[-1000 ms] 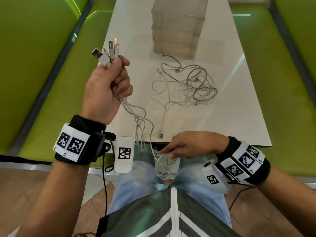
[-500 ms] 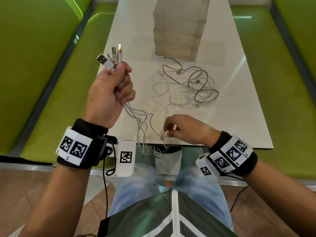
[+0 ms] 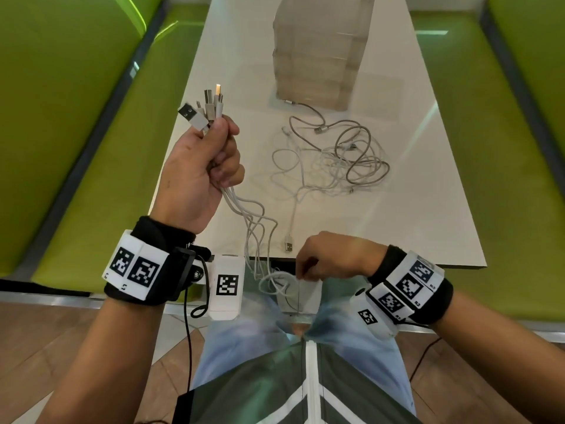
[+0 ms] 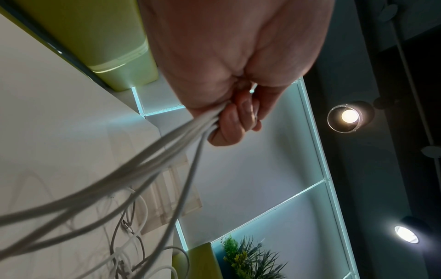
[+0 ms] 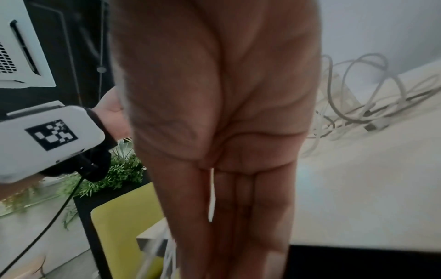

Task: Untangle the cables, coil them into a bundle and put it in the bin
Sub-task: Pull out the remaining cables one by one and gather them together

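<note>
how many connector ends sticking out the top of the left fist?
4 clear: a wide USB plug leftmost, a thin tip beside it, a USB plug, and a lit-up plug rightmost, all above the left hand. More may hide behind.
</note>
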The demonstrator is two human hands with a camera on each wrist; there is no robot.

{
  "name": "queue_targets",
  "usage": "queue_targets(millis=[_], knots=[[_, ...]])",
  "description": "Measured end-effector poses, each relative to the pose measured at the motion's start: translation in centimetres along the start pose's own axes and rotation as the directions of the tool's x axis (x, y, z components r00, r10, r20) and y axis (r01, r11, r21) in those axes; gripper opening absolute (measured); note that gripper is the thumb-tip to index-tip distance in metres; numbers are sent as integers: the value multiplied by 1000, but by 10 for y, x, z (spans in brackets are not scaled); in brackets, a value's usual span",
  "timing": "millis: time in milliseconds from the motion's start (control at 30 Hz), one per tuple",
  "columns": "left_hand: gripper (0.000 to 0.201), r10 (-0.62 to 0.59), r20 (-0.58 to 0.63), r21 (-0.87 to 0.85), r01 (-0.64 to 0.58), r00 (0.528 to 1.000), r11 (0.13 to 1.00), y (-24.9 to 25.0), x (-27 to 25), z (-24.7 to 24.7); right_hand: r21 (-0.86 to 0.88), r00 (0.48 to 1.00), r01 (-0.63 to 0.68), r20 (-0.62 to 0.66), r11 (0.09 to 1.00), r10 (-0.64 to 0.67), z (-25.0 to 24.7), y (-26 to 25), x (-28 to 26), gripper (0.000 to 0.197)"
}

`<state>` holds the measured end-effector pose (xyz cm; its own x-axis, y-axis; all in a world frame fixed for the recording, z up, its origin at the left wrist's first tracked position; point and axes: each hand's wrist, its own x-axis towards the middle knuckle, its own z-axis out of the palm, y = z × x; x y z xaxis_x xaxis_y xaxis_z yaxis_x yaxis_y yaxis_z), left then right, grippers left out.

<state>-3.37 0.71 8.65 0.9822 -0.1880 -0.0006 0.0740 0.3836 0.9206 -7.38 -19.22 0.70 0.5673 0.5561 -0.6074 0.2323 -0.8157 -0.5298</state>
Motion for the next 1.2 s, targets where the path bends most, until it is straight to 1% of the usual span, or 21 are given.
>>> queue_targets(millis=[67,133,167,200,267,333,400,433,467,533,600,667,700,733,800,967,1033,1067,1100,1167,1200], knots=[[22,-1,-4,5,1,1000,1000,-1,-1,-1,-34,985,-8,-171,999,2,-9,4,3,21],[20,-6,-10,14,6,1000,1000,-3,-2,-2,-24,933,-9,-359,1000,0,-20,8,9,24],[17,-7,-15,21,8,1000,1000,-4,-2,-2,-29,910,11,-413,1000,-22,-25,8,12,28],[15,-9,-20,28,10,1000,1000,-4,-2,-2,-46,903,35,-426,998,-51,-27,9,16,32],[11,-20,-21,34,20,1000,999,-6,-3,-1,-104,921,69,-376,992,-103,-25,8,23,34],[11,-32,-19,34,33,999,999,-8,-3,-1,-199,925,80,-350,977,-148,-19,9,29,22],[15,-46,-10,33,47,999,998,-10,-3,-3,-260,906,84,-382,962,-182,-19,13,30,11],[18,-52,-9,41,53,999,998,-12,-3,-3,-236,885,100,-424,967,-195,-21,16,29,9],[22,-59,-16,57,60,998,997,-14,-2,-4,-154,854,130,-484,980,-189,-25,17,26,9],[27,-68,-66,107,75,995,991,-21,-1,-2,118,765,244,-633,962,-116,-38,13,17,7],[29,-45,-127,166,66,991,984,-30,0,1,332,666,401,-746,854,-22,-51,1,3,4],[28,-17,-167,201,51,986,978,-38,2,5,421,587,549,-809,723,26,-61,-13,-7,4],[27,-15,-176,192,49,984,980,-41,2,8,441,565,598,-824,669,38,-65,-20,-10,5],[26,-19,-175,168,49,984,985,-42,3,12,462,560,627,-827,627,50,-68,-26,-11,6],[23,-26,-144,120,43,989,992,-44,2,22,521,587,637,-805,569,80,-70,-35,-10,8],[27,-36,-96,101,46,995,994,-50,2,33,630,652,576,-738,520,172,-67,-36,0,18],[30,-33,-101,68,40,994,997,-51,1,34,658,705,558,-698,507,130,-67,-33,2,19],[28,-26,-107,42,30,994,999,-49,1,34,649,734,541,-675,535,78,-67,-30,2,19],[26,-14,-112,10,15,994,1000,-47,1,34,603,758,511,-653,613,11,-67,-27,2,19],[23,28,-145,-48,-36,989,998,-38,3,31,371,787,394,-608,841,-100,-67,-15,7,17],[24,54,-176,-87,-70,983,994,-31,5,27,243,790,328,-601,913,-124,-67,-5,13,16]])
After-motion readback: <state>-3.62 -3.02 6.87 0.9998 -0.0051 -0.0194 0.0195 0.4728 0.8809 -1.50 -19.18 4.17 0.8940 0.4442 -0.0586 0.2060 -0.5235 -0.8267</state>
